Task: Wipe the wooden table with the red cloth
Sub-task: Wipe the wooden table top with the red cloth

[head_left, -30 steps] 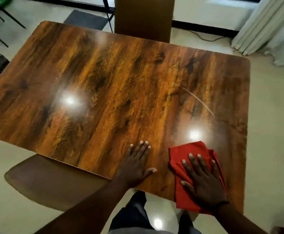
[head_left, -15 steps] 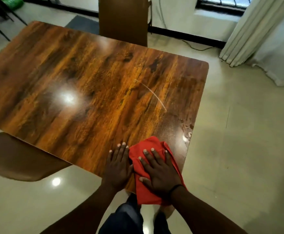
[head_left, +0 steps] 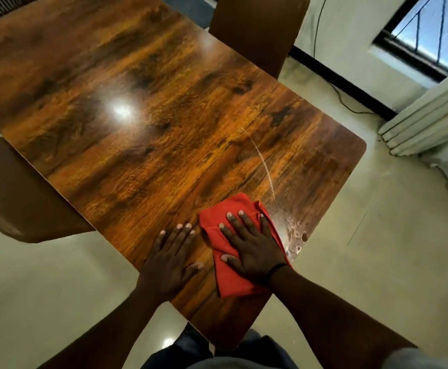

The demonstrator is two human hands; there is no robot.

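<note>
I see my right hand (head_left: 252,249) flat with fingers spread on the red cloth (head_left: 231,278), left hand (head_left: 168,262) just beside it, palm flat on the wooden table (head_left: 137,129), wet spots (head_left: 296,233) right of the cloth

Glossy brown wood-grain worktop (head_left: 164,129): far left end cut by frame edge. Crumpled red cloth (head_left: 231,278): middle hidden under right hand (head_left: 252,249).

One head view, looking steeply down.
You are standing over the wooden table (head_left: 164,134), looking forward across it, close above both hands at its near corner.
</note>
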